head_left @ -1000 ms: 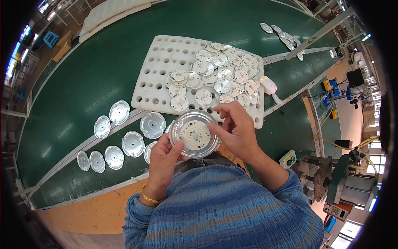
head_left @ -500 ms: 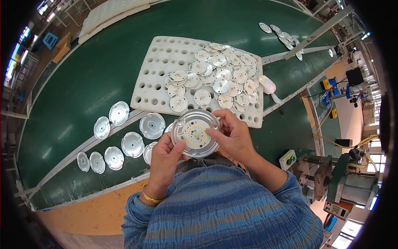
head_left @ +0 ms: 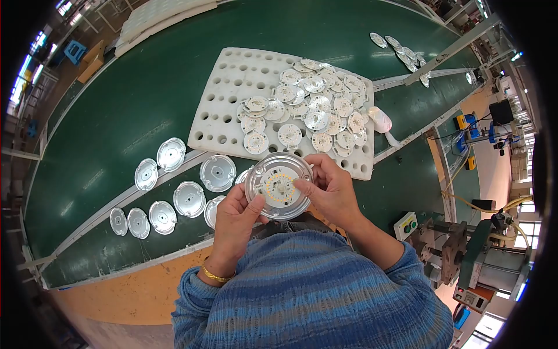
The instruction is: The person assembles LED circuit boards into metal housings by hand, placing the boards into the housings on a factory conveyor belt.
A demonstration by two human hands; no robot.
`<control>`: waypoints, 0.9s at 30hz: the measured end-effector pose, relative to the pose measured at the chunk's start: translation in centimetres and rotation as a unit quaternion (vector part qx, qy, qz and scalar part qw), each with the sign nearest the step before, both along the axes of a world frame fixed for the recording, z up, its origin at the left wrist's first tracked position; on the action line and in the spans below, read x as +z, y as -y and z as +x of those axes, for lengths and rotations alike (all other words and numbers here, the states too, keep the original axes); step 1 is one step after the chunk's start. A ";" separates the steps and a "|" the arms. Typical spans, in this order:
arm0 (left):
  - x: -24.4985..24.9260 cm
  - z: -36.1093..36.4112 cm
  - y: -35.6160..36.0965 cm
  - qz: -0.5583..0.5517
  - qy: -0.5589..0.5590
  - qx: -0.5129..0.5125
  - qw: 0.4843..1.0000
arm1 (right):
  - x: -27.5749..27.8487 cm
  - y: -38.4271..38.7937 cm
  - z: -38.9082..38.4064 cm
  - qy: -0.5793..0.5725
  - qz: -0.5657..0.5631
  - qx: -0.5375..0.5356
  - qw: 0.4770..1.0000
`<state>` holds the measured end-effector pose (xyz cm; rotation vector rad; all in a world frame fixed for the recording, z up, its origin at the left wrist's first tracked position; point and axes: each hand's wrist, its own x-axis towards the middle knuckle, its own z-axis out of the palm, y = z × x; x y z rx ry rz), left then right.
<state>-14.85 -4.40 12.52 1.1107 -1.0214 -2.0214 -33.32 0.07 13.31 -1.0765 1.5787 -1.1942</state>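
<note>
Between my two hands, just in front of my body, is a round silver metal lamp base [head_left: 253, 180] with a white LED board [head_left: 282, 199] lying inside its rim. My left hand [head_left: 235, 218] grips the lower left edge, its thumb at the board's side. From the right, my right hand [head_left: 331, 189] holds the rim, with the thumb pressed on the board near its ring of yellow LEDs. Past the held base, a heap of round white LED boards [head_left: 289, 135] covers much of a white foam tray with holes [head_left: 218, 119].
Several silver lamp bases [head_left: 189, 199] lie on the green bench [head_left: 128, 104] to the left. More discs [head_left: 407, 57] are at the far right. A white plastic bottle [head_left: 381, 120] is beside the tray. On the right stand a green-button box [head_left: 406, 225] and a press machine [head_left: 465, 247].
The camera view has shifted slightly, moving the bench contents a little to the right. Both hands keep their hold on the lamp base and LED board.
</note>
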 end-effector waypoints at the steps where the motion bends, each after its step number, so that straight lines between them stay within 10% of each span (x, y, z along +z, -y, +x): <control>1: 0.0 0.0 0.0 -0.001 0.001 0.000 1.000 | 0.0 0.0 0.0 0.003 0.001 0.000 1.000; 27: -0.3 -1.6 0.2 -0.004 0.018 -0.025 1.000 | -1.0 -1.0 -1.8 -0.024 0.016 -0.001 1.000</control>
